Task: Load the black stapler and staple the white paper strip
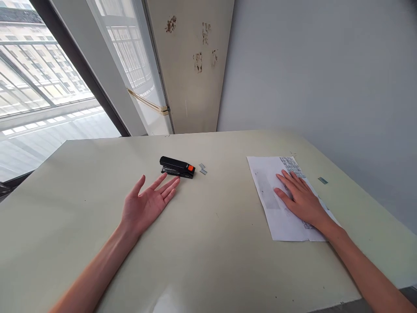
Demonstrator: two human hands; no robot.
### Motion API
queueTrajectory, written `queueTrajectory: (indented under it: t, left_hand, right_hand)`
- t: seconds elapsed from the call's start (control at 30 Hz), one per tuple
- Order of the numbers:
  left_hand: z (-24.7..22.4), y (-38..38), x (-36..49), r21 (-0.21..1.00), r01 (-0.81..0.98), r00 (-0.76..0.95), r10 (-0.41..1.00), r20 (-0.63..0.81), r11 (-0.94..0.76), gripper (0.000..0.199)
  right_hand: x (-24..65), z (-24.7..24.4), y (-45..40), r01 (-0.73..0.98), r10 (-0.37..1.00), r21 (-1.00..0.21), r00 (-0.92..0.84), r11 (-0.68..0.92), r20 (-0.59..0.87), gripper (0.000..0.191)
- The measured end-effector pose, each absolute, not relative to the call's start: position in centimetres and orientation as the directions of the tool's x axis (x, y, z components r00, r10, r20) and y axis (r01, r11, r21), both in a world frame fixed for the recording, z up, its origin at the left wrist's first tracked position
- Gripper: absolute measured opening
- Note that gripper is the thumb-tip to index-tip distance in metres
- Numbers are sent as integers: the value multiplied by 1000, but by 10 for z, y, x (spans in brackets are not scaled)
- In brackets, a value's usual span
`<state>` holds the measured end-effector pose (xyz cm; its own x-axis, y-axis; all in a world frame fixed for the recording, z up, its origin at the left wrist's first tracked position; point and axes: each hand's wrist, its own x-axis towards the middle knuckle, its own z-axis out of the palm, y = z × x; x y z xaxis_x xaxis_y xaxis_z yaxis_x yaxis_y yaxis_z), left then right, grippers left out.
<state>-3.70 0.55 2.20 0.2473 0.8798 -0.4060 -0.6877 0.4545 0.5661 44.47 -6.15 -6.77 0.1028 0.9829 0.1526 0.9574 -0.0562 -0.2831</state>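
Note:
My left hand (146, 206) rests palm up with its fingers spread, holding nothing. Just beyond its fingertips lies a black stapler (177, 167) with an orange square near its right end. Two short grey strips of staples (202, 168) are beside the stapler's right end. On the right, my right hand (299, 198) lies flat, palm down, on white paper (269, 195) with printed text and a grey patch. Whether the paper is one sheet or several, I cannot tell.
The pale table (208, 261) ends at a grey wall (309, 65) on the right. Another small grey strip (322, 180) lies right of the paper. Behind the table stands a refrigerator (192, 87) with worn brown patches. A window with railings (39, 65) is at the left.

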Motion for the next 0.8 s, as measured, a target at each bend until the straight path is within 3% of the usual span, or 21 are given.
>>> queueTrajectory:
  t: [0.4, 0.6, 0.8]
  left_hand:
    - [22, 8, -36, 571, -699, 232, 891, -389, 431, 48]
    - [22, 2, -37, 562, -713, 188, 886, -425, 421, 37]
    - [15, 2, -35, 653, -625, 184, 894, -409, 428, 22]
  right_hand:
    - [430, -67, -66, 961, 987, -275, 72, -29, 147, 64]
    - [402, -67, -83, 965, 982, -254, -19, 68, 190, 62]
    - [350, -62, -114, 937, 971, -297, -125, 182, 202, 64]
